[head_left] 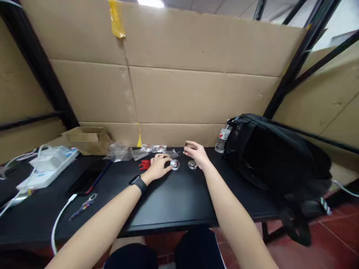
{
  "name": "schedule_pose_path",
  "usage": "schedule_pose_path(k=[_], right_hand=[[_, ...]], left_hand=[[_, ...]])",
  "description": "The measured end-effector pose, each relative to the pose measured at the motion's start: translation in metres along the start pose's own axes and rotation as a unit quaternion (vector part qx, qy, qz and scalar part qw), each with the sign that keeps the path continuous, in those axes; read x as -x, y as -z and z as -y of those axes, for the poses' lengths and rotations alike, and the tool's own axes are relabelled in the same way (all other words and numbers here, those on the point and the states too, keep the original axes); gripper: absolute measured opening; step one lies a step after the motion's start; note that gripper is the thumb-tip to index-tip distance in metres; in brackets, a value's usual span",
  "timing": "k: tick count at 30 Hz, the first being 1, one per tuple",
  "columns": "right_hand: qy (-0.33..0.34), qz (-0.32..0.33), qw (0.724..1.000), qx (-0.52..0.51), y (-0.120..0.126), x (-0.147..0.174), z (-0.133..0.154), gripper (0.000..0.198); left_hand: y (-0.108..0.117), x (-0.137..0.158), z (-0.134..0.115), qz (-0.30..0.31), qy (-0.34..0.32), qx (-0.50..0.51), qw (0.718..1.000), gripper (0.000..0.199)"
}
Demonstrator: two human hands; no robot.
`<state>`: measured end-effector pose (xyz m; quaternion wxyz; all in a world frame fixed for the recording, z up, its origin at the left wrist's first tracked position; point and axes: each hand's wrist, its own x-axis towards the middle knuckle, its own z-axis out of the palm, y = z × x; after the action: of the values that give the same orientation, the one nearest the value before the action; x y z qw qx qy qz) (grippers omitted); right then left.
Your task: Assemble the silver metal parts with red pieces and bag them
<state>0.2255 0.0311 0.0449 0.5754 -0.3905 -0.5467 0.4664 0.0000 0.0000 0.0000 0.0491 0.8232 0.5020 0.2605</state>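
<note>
Mid-frame, the left hand, fingers spread, touches a shiny disc; the right hand pinches a small dark bit. Another disc and red pieces lie loose, not joined.

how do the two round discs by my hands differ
The left disc shows red at its middle; the right disc looks darker there, without red. The left disc sits by the left hand, the right disc by the right hand. Both are round, on the black table.
</note>
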Motion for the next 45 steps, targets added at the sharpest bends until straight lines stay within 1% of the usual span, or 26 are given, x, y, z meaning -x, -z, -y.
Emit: schedule_pose_path(k=[2, 4, 6, 8, 10, 12, 15, 17, 19, 21, 25, 29, 32, 36, 38, 40, 42, 45], right_hand=[[0.028, 0.006, 0.996, 0.087, 0.004, 0.001, -0.002, 0.060], [0.053, 0.029, 0.984, 0.169, 0.007, 0.003, -0.002, 0.057], [0.076, 0.072, 0.961, 0.256, 0.008, 0.005, 0.000, 0.050], [0.092, 0.123, 0.942, 0.299, 0.009, 0.006, 0.004, 0.048], [0.097, 0.159, 0.938, 0.293, 0.009, 0.008, 0.008, 0.052], [0.089, 0.183, 0.942, 0.265, 0.009, 0.010, 0.013, 0.056], [0.054, 0.249, 0.943, 0.212, 0.008, 0.013, 0.016, 0.061], [0.024, 0.300, 0.937, 0.177, 0.005, 0.015, 0.017, 0.063], [0.001, 0.332, 0.931, 0.151, 0.001, 0.018, 0.017, 0.064], [-0.012, 0.345, 0.929, 0.130, -0.003, 0.021, 0.016, 0.064], [-0.013, 0.350, 0.933, 0.087, -0.011, 0.025, 0.013, 0.060], [-0.019, 0.365, 0.928, 0.079, -0.014, 0.026, 0.010, 0.056], [-0.010, 0.366, 0.927, 0.082, -0.013, 0.025, 0.009, 0.055], [0.013, 0.342, 0.936, 0.088, -0.011, 0.023, 0.009, 0.056], [0.026, 0.326, 0.941, 0.086, -0.010, 0.021, 0.010, 0.057], [0.039, 0.307, 0.947, 0.089, -0.007, 0.019, 0.012, 0.060], [0.053, 0.285, 0.951, 0.103, -0.004, 0.017, 0.013, 0.059], [0.084, 0.244, 0.951, 0.172, 0.003, 0.014, 0.015, 0.054]], left_hand=[[0.000, -0.001, -0.001, -0.001, 0.003, 0.004, 1.000, 0.025], [0.001, -0.003, -0.003, -0.011, 0.006, 0.013, 1.000, 0.021], [0.004, -0.004, -0.004, -0.031, 0.012, 0.028, 0.999, 0.018], [0.010, -0.005, -0.004, -0.063, 0.009, 0.043, 0.997, 0.015], [0.018, -0.006, -0.003, -0.102, -0.017, 0.047, 0.994, 0.012], [0.029, -0.005, -0.001, -0.132, -0.064, 0.040, 0.988, 0.009], [0.041, -0.005, 0.000, -0.156, -0.125, 0.043, 0.979, 0.006], [0.045, -0.004, -0.001, -0.170, -0.147, 0.059, 0.973, 0.007], [0.046, -0.005, -0.001, -0.182, -0.158, 0.077, 0.967, 0.007], [0.046, -0.005, -0.001, -0.186, -0.161, 0.094, 0.965, 0.007], [0.046, -0.004, -0.001, -0.187, -0.162, 0.120, 0.962, 0.007], [0.046, -0.003, -0.003, -0.187, -0.166, 0.141, 0.958, 0.007], [0.044, -0.004, -0.004, -0.188, -0.148, 0.153, 0.959, 0.013], [0.038, -0.007, -0.001, -0.191, -0.095, 0.149, 0.966, 0.021], [0.031, -0.008, 0.002, -0.185, -0.059, 0.133, 0.972, 0.025], [0.024, -0.008, 0.007, -0.154, -0.028, 0.098, 0.983, 0.032], [0.018, -0.007, 0.011, -0.089, -0.024, 0.061, 0.994, 0.040], [0.013, -0.004, 0.013, 0.038, -0.059, 0.042, 0.997, 0.047]])
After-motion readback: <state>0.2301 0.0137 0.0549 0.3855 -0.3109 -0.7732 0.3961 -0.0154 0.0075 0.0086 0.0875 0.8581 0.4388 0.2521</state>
